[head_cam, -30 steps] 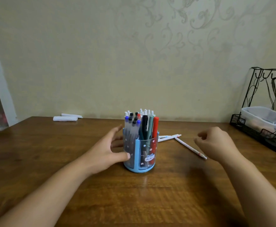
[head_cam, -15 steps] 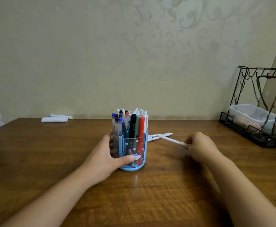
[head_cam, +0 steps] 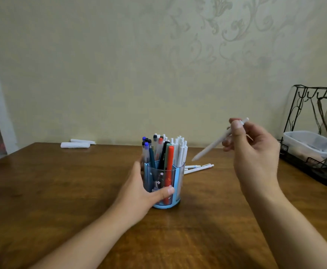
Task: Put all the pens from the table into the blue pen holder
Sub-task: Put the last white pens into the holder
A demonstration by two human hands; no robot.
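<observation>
Nearest, the left hand [head_cam: 139, 193] wraps its fingers [head_cam: 163, 191] round the holder [head_cam: 163, 183] on the worktop [head_cam: 61, 191], apparently to steady the crowded cup against tipping. Farther right, the right hand [head_cam: 256, 152] is raised, pinching a white pen [head_cam: 213, 145] near its top, tip slanting down toward the holder, seemingly ready to drop in. Beyond the holder, a few pens [head_cam: 197, 167] lie on the worktop, so the task is unfinished.
</observation>
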